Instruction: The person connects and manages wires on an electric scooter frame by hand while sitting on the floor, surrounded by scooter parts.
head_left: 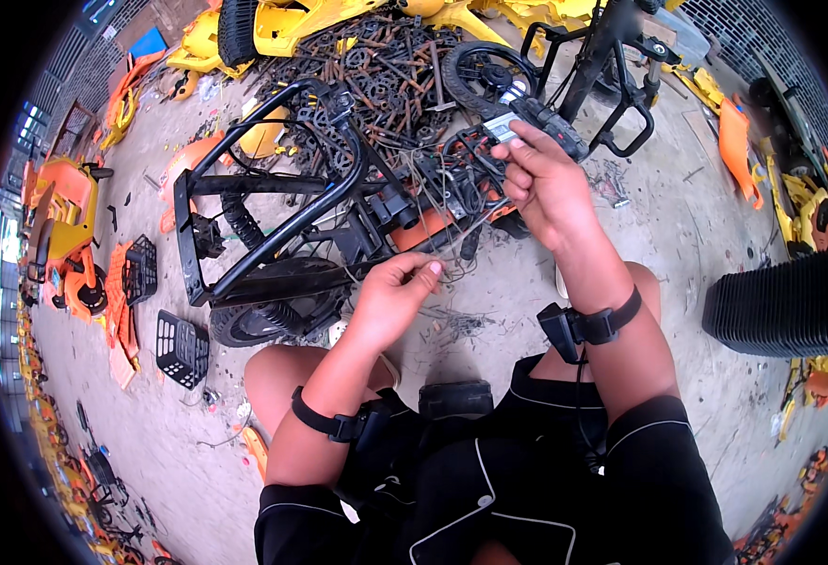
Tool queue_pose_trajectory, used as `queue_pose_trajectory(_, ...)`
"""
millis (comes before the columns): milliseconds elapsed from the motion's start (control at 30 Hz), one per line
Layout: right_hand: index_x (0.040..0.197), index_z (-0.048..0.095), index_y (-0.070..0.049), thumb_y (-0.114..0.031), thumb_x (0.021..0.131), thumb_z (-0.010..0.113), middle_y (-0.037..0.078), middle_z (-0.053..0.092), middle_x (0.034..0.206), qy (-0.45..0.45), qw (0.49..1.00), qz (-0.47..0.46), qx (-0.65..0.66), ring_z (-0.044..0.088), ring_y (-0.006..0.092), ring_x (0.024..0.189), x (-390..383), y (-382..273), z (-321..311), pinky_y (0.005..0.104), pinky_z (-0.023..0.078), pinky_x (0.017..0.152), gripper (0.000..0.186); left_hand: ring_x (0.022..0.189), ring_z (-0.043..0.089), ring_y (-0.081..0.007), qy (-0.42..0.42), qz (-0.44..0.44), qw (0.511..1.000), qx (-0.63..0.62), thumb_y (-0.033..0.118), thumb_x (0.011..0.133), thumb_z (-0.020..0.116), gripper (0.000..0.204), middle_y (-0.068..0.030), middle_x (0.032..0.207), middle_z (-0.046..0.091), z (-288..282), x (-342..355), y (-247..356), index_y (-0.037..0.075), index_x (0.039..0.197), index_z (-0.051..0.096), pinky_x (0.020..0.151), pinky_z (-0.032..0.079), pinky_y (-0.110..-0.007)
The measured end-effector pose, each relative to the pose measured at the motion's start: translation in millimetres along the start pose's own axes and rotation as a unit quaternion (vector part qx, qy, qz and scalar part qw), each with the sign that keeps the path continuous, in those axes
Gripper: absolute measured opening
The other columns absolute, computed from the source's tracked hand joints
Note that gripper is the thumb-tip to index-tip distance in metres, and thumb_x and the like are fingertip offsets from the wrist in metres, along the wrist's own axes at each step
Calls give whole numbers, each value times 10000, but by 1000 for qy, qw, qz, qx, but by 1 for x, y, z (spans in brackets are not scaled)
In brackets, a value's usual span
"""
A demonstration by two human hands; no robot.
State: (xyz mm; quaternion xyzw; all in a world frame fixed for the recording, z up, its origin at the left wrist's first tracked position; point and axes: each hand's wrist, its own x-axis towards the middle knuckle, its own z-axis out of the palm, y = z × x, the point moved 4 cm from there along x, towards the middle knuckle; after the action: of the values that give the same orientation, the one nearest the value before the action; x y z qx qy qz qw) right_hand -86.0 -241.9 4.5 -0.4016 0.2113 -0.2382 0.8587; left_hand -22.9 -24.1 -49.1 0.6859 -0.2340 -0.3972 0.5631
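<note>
A stripped bike with a black tube frame [277,240] lies on its side in front of me. Loose thin wires [452,247] hang from its middle, beside an orange body part [423,229]. My left hand [397,294] is closed in a pinch at these wires, thumb against the fingers. Farther right, my right hand [548,179] is raised, with its fingers closed on a small silvery box [502,127] with a pale label. The bike's front wheel [475,77] and fork lie just beyond that hand. My palm and fingers partly hide the box's near side.
A heap of rusty metal parts [367,80] lies beyond the bike. Black plastic baskets [181,348] rest on the left floor. A tall stack of black baskets [779,301] stands at right. Yellow and orange body panels [736,151] are scattered around.
</note>
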Motion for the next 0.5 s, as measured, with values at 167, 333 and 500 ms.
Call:
queue_pose_trajectory(167,1429,277,30,-78,951,533,125,658,1000,-19,992,-9,-125,390,65,552,-6,-2,8,203,352,486,552,656,474,-44,74,79,990,86,184,949,609,200,18,737,582,-10,-1,11,0,1015,652,609,413,-216)
queue_pose_trajectory(333,1402,368,12,-76,948,542,109,678,1003,-54,977,-23,-206,435,59,566,-8,0,12,195,378,500,494,637,452,-31,112,139,982,62,123,926,634,155,40,724,550,-20,-1,28,2,1022,644,592,410,-201)
queue_pose_trajectory(500,1411,421,-64,-45,958,525,87,694,1006,-146,915,-59,-372,612,113,758,-27,6,37,266,509,747,465,621,466,-30,123,164,974,95,70,853,691,222,28,756,589,-28,-6,38,16,1061,637,574,417,-196)
